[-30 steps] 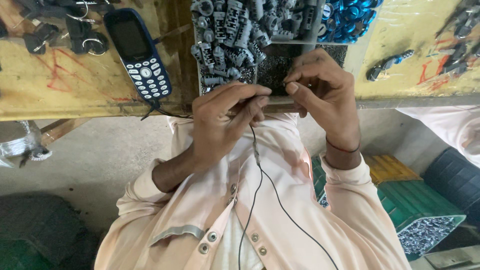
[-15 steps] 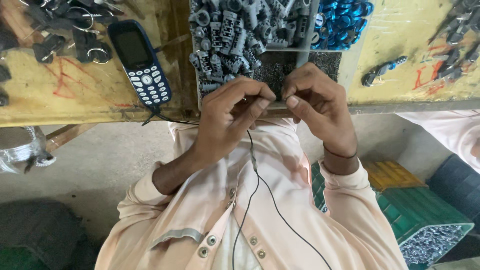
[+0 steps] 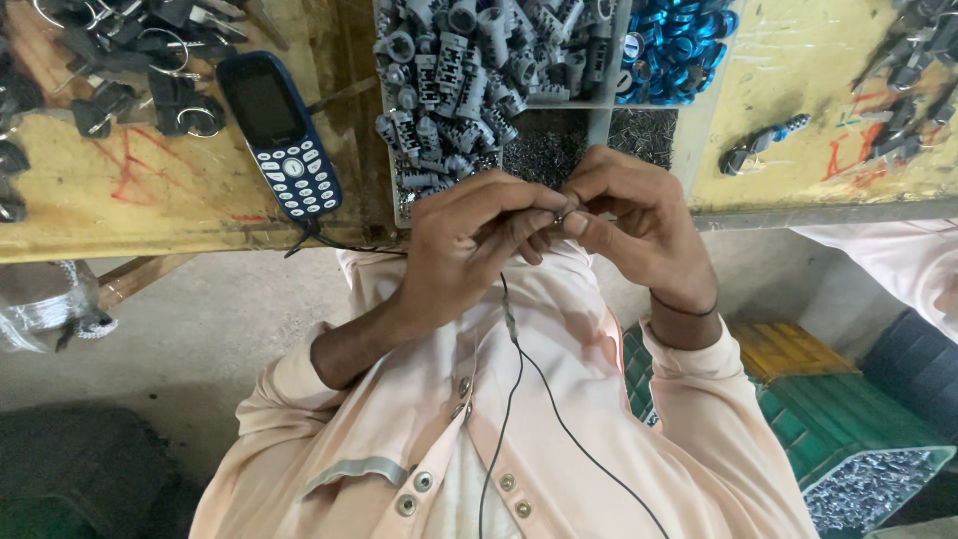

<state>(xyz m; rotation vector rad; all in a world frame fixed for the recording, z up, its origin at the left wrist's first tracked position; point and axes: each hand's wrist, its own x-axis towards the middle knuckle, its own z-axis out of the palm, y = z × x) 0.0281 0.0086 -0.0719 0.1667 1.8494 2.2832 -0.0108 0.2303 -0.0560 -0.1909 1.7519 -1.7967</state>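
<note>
pinching a tiny metal part (image 3: 561, 215) between them, the left hand (image 3: 474, 240) and right hand (image 3: 639, 225) have drawn closer together, near the grey cylinders (image 3: 469, 70) on the worktop (image 3: 150, 200).

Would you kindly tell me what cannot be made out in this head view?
- The small part pinched between the left hand and the right hand: too small, covered by fingertips.
- The tray of grey cylinders: top cut off by the frame edge.
- The black keys: partly cut off at the top left.
- The mobile phone screen: dark, unreadable.
</note>
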